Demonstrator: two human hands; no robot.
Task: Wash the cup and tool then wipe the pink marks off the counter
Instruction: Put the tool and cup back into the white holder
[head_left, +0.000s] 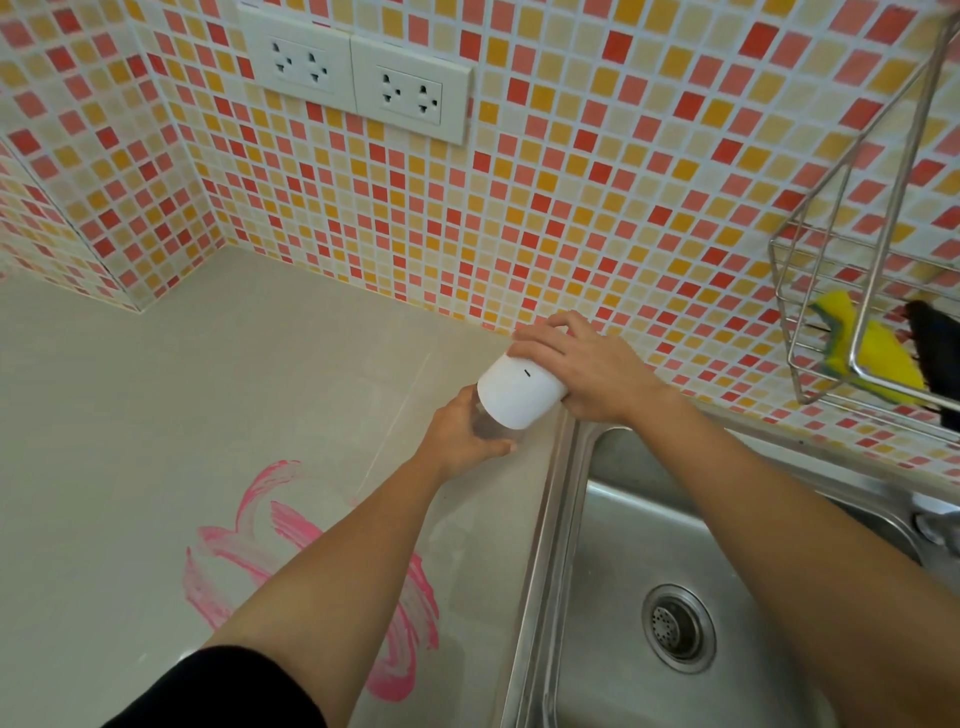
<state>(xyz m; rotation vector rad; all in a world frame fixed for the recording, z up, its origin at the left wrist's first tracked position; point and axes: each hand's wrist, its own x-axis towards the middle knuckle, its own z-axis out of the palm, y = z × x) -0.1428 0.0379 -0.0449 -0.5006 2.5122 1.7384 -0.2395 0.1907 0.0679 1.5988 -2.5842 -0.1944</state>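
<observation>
A device with a white cylindrical top (519, 391) and a clear cup (483, 423) under it is held just left of the sink, above the beige counter (156, 415). My left hand (467, 439) grips the clear cup from below. My right hand (582, 371) wraps the far end of the white top. Pink smeared marks (249, 545) cover the counter in front, partly hidden by my left forearm.
A steel sink (675, 571) with a drain (678, 627) lies at right, a tap part at its far right edge. A wire rack (857, 312) on the tiled wall holds a yellow sponge (862, 348) and a dark brush. Two sockets (358, 83) sit on the wall.
</observation>
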